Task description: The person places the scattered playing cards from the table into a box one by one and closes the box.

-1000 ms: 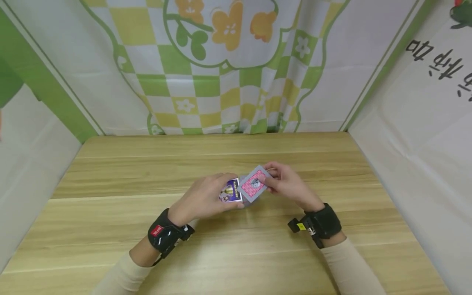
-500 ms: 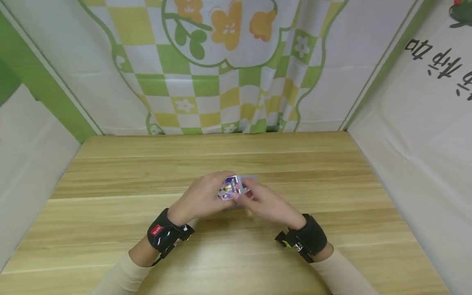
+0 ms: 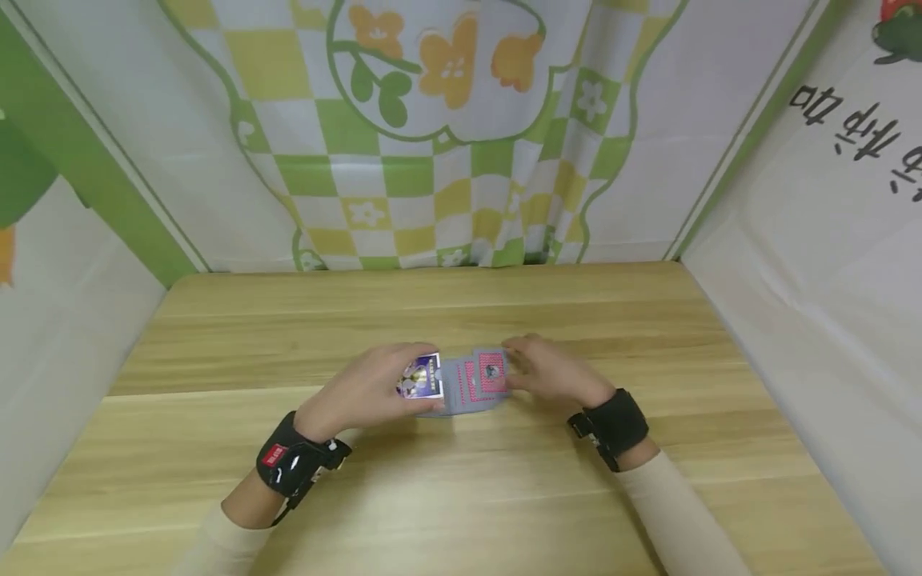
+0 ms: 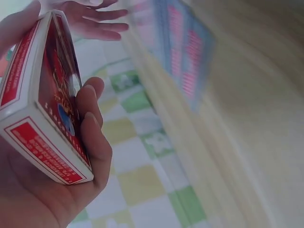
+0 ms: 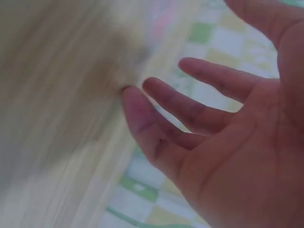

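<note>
Wooden table (image 3: 461, 496) below, left hand (image 3: 363, 392) gripping card box (image 3: 420, 379); right hand (image 3: 553, 372), now drawn away, spread.

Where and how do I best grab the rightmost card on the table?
Probably pinch the right edge of the rightmost card, with the right hand coming from the right. It lies patterned side up, its left side overlapping the other cards, while its right edge faces that hand.

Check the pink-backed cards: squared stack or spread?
Spread. In the head view the cards overlap in a staggered row, several pink backs partly showing. The blurred left wrist view also shows separate backs.
</note>
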Motion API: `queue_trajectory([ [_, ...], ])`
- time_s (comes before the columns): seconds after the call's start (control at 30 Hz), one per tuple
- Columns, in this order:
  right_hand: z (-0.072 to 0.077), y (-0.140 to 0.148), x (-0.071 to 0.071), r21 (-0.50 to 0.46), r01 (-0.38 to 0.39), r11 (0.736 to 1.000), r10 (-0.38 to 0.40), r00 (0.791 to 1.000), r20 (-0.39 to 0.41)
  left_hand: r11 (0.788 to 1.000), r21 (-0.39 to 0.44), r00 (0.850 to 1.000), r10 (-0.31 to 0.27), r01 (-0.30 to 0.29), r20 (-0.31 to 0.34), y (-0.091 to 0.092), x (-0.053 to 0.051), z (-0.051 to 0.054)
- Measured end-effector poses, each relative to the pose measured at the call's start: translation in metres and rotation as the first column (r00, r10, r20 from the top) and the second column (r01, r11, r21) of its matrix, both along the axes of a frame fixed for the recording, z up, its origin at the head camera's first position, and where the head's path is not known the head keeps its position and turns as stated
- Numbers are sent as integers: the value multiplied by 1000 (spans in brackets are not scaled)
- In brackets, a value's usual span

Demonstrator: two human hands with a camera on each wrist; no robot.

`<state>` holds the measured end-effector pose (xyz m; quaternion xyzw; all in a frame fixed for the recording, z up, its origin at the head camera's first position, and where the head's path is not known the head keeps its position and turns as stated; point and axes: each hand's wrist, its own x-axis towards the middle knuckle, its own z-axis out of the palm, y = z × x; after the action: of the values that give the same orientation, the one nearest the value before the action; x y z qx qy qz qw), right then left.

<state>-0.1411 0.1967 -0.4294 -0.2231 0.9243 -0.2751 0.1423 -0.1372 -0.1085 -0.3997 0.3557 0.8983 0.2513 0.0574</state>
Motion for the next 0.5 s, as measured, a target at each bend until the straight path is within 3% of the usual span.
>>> queue_trajectory([
  [0.1, -6, -1, -14, 77, 16, 997, -12, 999, -46, 1000, -25, 1000, 16, -16, 17, -17, 0, -4],
  [0.23, -9, -9, -24, 61, 49, 997, -50, 999, 10, 997, -67, 1000, 29, -30, -8, -32, 0, -8],
  [0.5, -16, -8, -27, -4, 112, 994, -112, 991, 73, 998, -61, 1000, 5, -3, 28, -33, 1, -6],
])
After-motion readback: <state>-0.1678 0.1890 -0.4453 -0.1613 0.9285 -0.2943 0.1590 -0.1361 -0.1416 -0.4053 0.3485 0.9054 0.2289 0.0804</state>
